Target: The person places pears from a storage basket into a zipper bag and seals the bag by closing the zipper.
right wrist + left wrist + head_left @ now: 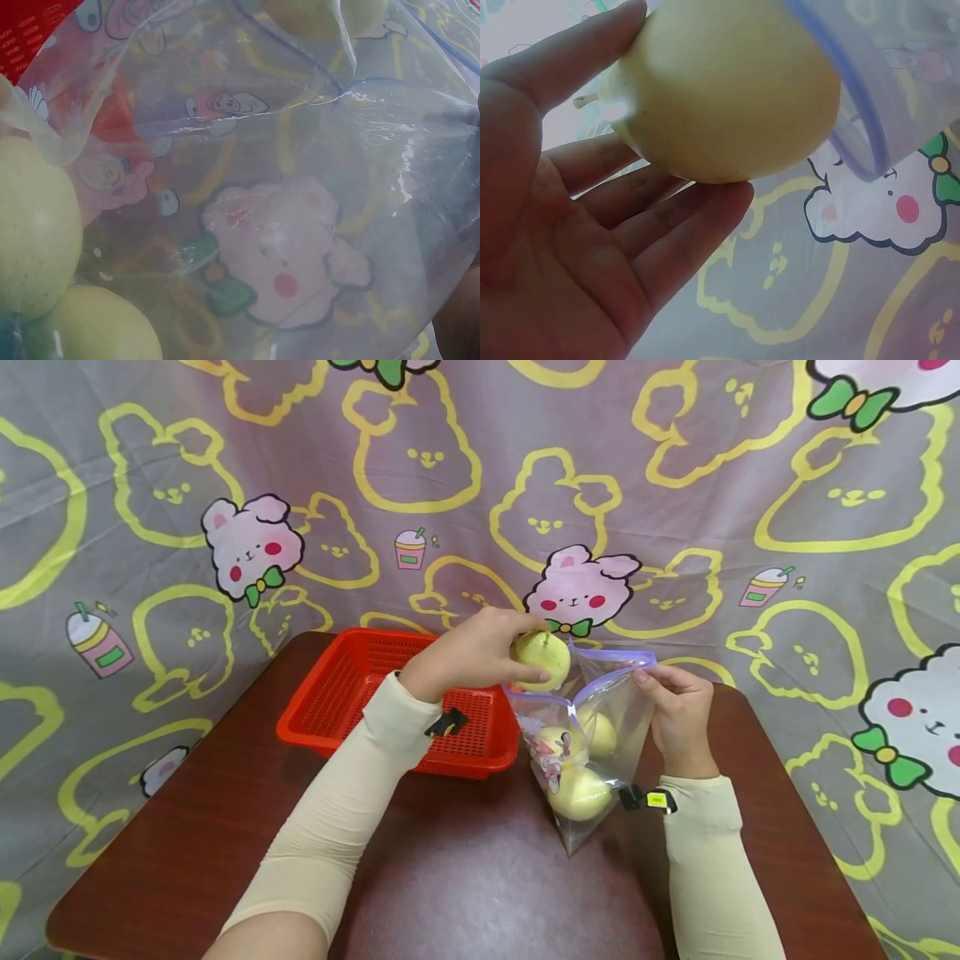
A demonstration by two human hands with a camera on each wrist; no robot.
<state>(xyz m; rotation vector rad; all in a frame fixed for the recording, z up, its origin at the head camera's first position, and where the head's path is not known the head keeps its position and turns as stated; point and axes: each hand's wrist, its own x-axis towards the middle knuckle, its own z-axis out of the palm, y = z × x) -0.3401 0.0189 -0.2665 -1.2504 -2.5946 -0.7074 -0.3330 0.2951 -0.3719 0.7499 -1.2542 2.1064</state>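
Observation:
A pale yellow-green pear with a short stem is held by my left hand at the mouth of a clear zip bag. In the left wrist view the thumb and fingers grip the pear beside the bag's purple rim. My right hand pinches the bag's right edge between thumb and fingers. Several pears lie inside the bag, which has cartoon prints on its side. Two of them show through the film in the right wrist view.
A red plastic basket with slotted walls stands left of the bag, partly behind my left forearm. Both rest over a dark brown table. A grey curtain with cartoon bears and rabbits hangs behind the table and along its sides.

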